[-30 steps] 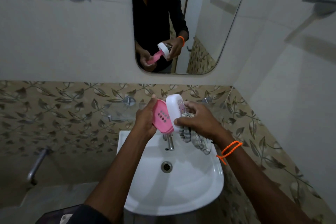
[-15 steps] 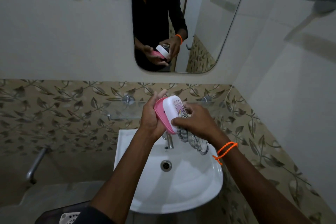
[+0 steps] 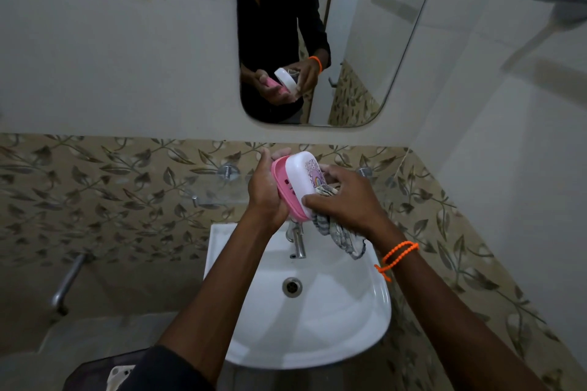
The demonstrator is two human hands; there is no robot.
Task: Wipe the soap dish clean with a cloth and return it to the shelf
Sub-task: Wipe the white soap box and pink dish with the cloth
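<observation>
1. Leaf-patterned tiles back a white basin [image 3: 365,320]; a mirror [image 3: 365,41] hangs above; a glass shelf [image 3: 178,190] runs along the tiles behind the hands.
2. Above the basin, the left hand [image 3: 265,192] curls round the pink tray [image 3: 286,189] of the soap dish; its grip is closed on it.
3. Over the tray sits the white lid [image 3: 303,178], tilted; the right hand [image 3: 346,203] pinches the lid's edge with a striped cloth [image 3: 343,236] bunched beneath the palm.
4. Wiping looks about done; I judge the lid is being fitted on.
5. Next: press the halves together, then reach forward to set the dish on the shelf; the cloth must not snag.
</observation>
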